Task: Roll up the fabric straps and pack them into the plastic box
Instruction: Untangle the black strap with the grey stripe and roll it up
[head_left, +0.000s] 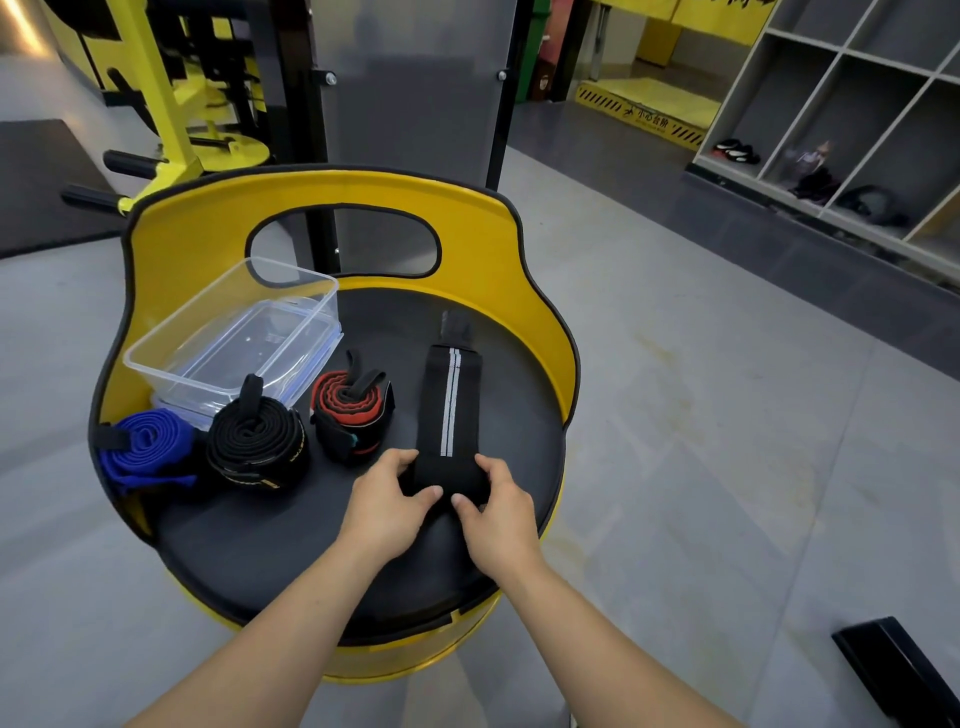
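A black strap with two white stripes (451, 400) lies flat on the round black seat (291, 540), running away from me. Its near end is rolled into a small bundle. My left hand (387, 506) and my right hand (496, 512) both grip that bundle, thumbs on its near side and fingers curled over its ends. To the left lie three rolled straps: a red-and-black one (350, 410), a black one with yellow trim (257, 441) and a blue one (143, 449). The clear plastic box (234, 332) stands open at the back left, nothing inside it.
The box sits on its lid (311, 364) against the seat's yellow backrest (483, 244), which has a handle cut-out. Yellow gym equipment (171, 114) stands behind on the left, grey cubby shelves (841, 130) on the right. A black bar (898, 670) lies on the floor at lower right.
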